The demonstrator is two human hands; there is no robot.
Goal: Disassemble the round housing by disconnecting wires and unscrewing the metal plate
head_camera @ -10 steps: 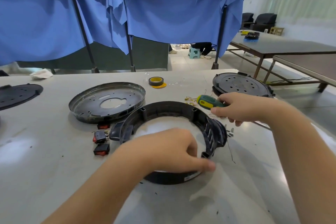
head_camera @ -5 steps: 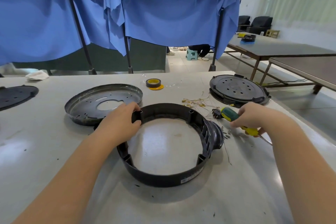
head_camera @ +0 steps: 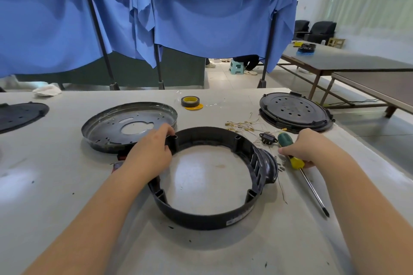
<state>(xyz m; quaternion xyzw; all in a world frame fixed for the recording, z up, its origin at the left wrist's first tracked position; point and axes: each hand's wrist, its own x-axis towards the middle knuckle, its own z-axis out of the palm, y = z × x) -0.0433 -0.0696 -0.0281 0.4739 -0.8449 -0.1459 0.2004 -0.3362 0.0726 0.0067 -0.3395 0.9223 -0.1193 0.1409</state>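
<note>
We see the round housing (head_camera: pixel 210 214), a dark open plastic ring, lying flat on the desk (head_camera: pixel 55 196). Our left hand (head_camera: pixel 149 154) curls its fingers over its far-left rim; our right hand (head_camera: pixel 306 147) grips the screwdriver (head_camera: pixel 297 163) beside it. The detached metal plate (head_camera: pixel 116 127) lies behind, and red parts under our left wrist are mostly hidden.

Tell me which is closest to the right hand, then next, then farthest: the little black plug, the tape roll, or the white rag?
From the right hand:
1. Black plug, just to its left.
2. Tape roll, farther back, mid-table.
3. White rag, far-left corner.
</note>
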